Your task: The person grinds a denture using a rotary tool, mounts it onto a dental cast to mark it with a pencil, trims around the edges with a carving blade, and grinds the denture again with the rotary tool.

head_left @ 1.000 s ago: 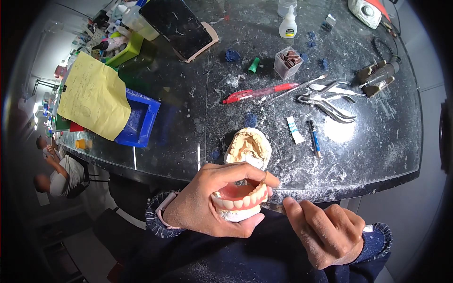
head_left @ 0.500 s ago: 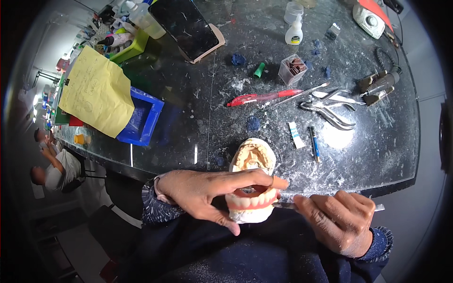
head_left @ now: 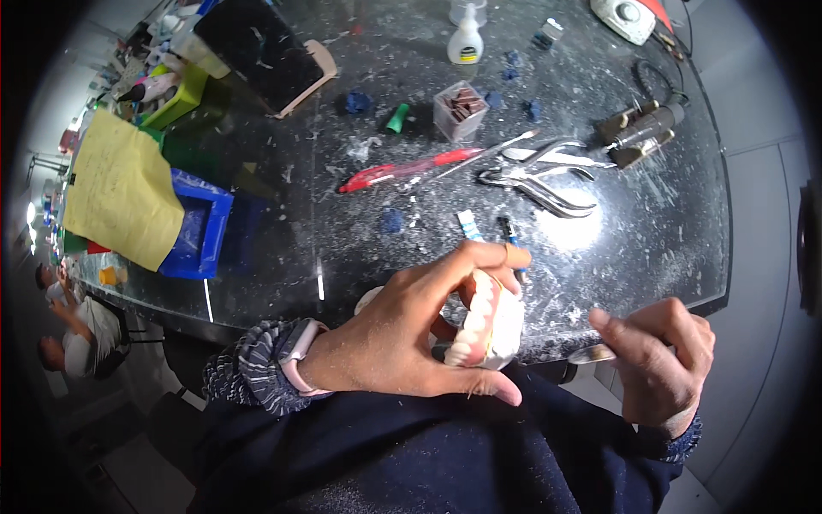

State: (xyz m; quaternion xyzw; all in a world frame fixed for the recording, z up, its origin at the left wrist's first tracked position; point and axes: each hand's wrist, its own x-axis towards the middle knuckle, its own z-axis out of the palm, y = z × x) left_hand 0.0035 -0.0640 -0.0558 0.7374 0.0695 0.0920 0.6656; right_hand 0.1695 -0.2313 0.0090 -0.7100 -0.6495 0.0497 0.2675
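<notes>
My left hand (head_left: 390, 334) grips a denture (head_left: 478, 324) with cream teeth and pink gum, seated on a white plaster model (head_left: 509, 330). It is held on its side, the tooth row running steeply between my thumb and index finger. My right hand (head_left: 664, 355) is closed on a metal dental carver (head_left: 592, 354), whose flat, rounded end points toward the model without touching it. The rest of the tool is hidden in my fist. Behind my left hand only an edge of a second plaster model (head_left: 368, 300) shows.
On the dusty black bench lie pliers (head_left: 539, 178), a red pen (head_left: 411, 167), a handpiece (head_left: 646, 128), a clear box of brown pieces (head_left: 460, 111) and a dropper bottle (head_left: 466, 41). A blue tray (head_left: 218, 214) under yellow paper (head_left: 124, 193) stands left. Two people sit at far left.
My left hand has turned the denture and model from facing me onto their side. My right hand has drawn the carver away from the model. The whole view has shifted.
</notes>
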